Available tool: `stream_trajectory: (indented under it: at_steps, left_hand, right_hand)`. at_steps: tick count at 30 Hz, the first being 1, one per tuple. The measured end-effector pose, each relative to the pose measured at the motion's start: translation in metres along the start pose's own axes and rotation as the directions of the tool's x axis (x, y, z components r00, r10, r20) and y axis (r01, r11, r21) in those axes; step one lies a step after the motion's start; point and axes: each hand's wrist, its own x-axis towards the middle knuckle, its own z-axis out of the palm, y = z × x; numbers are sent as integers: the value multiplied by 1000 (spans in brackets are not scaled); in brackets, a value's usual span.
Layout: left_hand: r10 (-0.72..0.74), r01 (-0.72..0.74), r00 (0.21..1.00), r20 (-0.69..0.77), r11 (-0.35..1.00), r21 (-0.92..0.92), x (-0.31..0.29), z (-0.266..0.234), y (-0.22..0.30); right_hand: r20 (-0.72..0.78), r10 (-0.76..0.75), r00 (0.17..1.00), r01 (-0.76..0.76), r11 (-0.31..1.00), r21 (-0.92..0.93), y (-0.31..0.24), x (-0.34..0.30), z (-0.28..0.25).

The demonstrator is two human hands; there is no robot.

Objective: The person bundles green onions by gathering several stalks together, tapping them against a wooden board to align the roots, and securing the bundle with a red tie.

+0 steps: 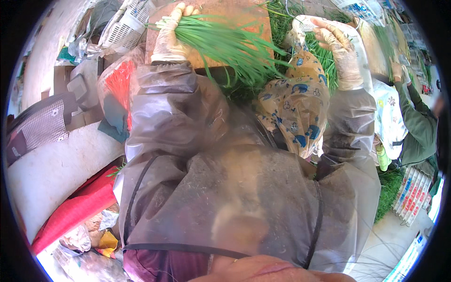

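My gloved left hand (pixel 170 41) is closed round the white ends of a bunch of green chives (pixel 230 42). The long leaves fan out to the right, over a wooden board (pixel 257 13) and past its near edge. To the right, my gloved right hand (pixel 339 51) is raised beside a white plastic basket (pixel 303 22), its fingers stretched out and slightly bent, with nothing visible in them. More green leaves (pixel 329 70) lie in that basket, just left of this hand. A tan patterned cloth (pixel 297 101) covers my knee between my forearms.
Red plastic ties (pixel 120 83) hang left of my left arm. White perforated crates (pixel 126 29) stand at the far left. A red sheet (pixel 77 207) and crumpled wrappers (pixel 107 242) lie lower left. At right, another person in a green sleeve (pixel 418 129) works beside a striped crate (pixel 413 195).
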Motion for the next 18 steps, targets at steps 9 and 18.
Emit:
stream_trajectory:
  at_steps: [9, 18]
  left_hand:
    - [35, -23, 978, 207, 998, -59, -7, 10, -8]
    - [-55, 55, 998, -6, 998, -2, -23, 29, -19]
  right_hand:
    - [-73, -533, 843, 532, 805, 262, -69, -2, 93]
    - [5, -608, 794, 591, 771, -235, -34, -4, 132]
